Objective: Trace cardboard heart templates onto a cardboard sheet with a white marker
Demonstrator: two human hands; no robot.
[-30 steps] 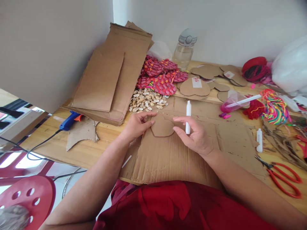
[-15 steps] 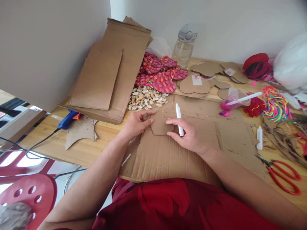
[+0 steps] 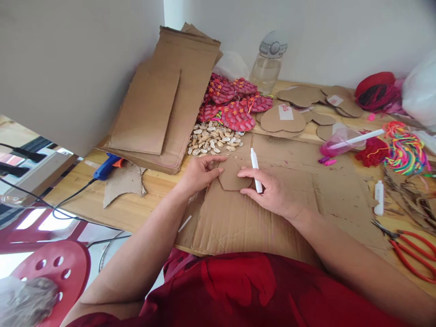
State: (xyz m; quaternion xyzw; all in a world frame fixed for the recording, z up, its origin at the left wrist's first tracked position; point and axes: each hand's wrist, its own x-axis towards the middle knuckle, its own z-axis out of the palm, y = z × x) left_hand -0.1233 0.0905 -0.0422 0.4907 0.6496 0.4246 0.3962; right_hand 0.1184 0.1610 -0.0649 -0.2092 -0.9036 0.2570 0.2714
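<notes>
A small cardboard cut-out (image 3: 232, 178) lies on a big flat cardboard sheet (image 3: 245, 218) in front of me. My left hand (image 3: 200, 172) rests on the cut-out's left edge, fingers stretched over it. My right hand (image 3: 272, 193) lies on the sheet at the cut-out's right edge and grips a white pen (image 3: 255, 169) that points away from me. Just beyond the cut-out is a heap of pale shells (image 3: 213, 141).
Cardboard sheets (image 3: 170, 100) lean on the wall at left. A blue glue gun (image 3: 107, 165) lies left, red heart pieces (image 3: 235, 106), a water bottle (image 3: 267, 63) and cardboard hearts (image 3: 282, 120) behind. Red scissors (image 3: 408, 252), a white tube (image 3: 378, 197) and coloured cords (image 3: 405, 147) are at right.
The pen in my right hand tipped left, and that hand shifted a little left toward the cut-out. My left hand stayed on the cut-out. The view shifted slightly.
</notes>
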